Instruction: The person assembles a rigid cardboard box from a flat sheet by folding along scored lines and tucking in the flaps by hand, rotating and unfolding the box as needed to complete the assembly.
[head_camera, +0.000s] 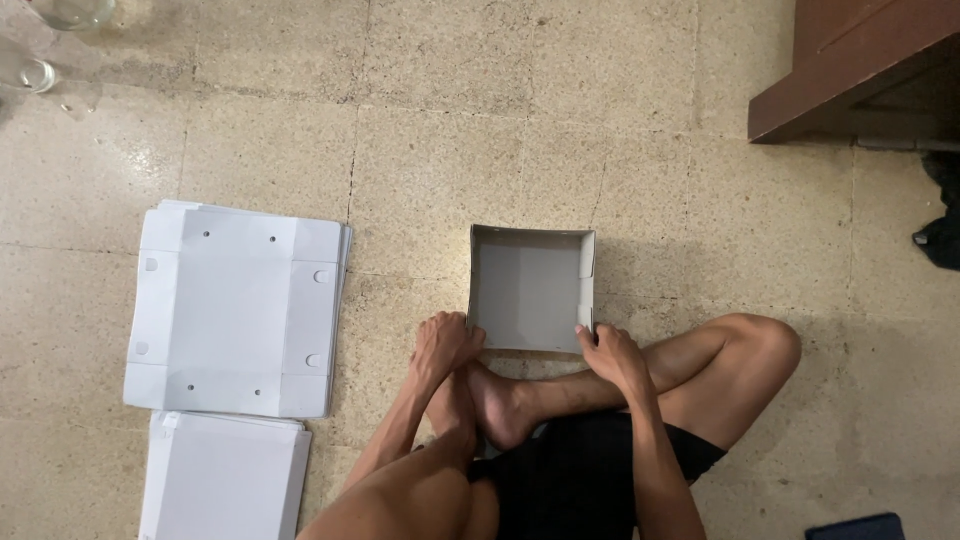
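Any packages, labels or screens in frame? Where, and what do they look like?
Folded box: floor centre, in front of the crossed legs; open-topped square, grey-white card; left hand and right hand on its near corners.
Flat box blanks: stack on the floor to the left; white die-cut sheets with holes and tabs.
Second stack: bottom left, white, cropped by the frame.
No labels or screens visible.

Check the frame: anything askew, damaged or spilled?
Nothing stands out. The folded grey box sits square on the floor, left hand and right hand at its near corners. The flat cardboard stacks lie tidy, only slightly fanned at the edges.
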